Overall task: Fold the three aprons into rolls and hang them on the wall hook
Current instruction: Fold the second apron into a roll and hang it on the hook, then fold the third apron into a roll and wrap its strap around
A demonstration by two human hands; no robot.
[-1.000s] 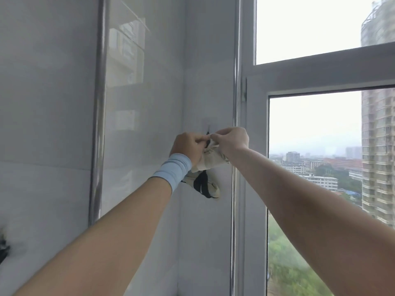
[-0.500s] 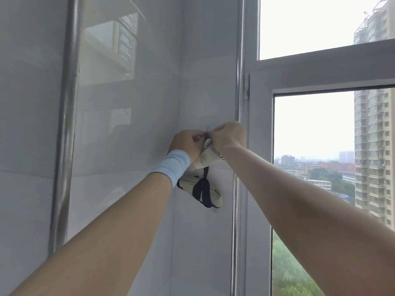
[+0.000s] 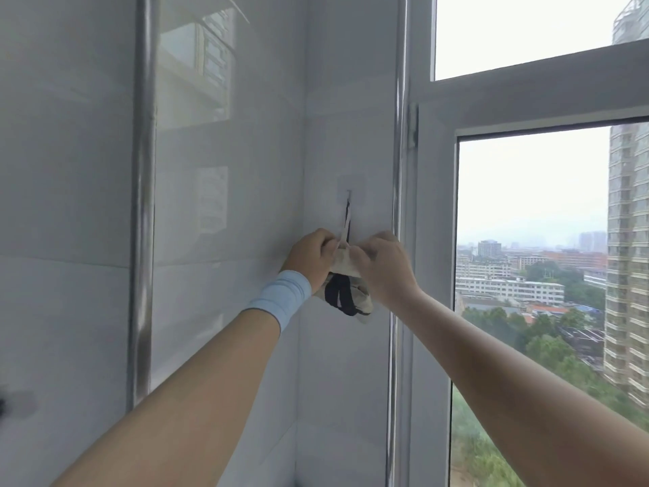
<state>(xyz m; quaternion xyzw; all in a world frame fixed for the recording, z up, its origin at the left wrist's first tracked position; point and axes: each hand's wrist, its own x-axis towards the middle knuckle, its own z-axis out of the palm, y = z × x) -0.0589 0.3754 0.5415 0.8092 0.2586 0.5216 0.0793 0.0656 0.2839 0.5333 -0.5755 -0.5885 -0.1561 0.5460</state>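
The apron roll (image 3: 342,263) is soft cream cloth & prob. light. It squashes when you squeeze it, so it won't break. But it can come undone if the grip goes loose. Cloth isn't slippery, so a gentle hold is enough.

Best place to hold: round the fat middle w/ one hand, & the thin strings (image 3: 347,219) near the top w/ the other, b/c the strings are what goes over the wall hook (image 3: 348,195). No hard pulls. The hook looks like a small stick-on one, and I think a big tug could pop it off.

Where it is: the roll is up against the white wall (image 3: 365,142), in the corner beside the window frame (image 3: 432,240), just under the hook. A light string & a dark one run from the top of the roll straight up to the hook. Below the hands a lumpy bit w/ a dark strap (image 3: 339,293) round it pokes out. It may be a 2nd roll or the bottom of the same one; can't tell, the hands hide the join.

The left hand (image 3: 310,256), w/ a pale blue wristband (image 3: 282,298), has its fingers curled round the left end of the roll. The right hand (image 3: 384,265) is curled too & pinches the right end near the top. The two hands nearly meet at the strings.
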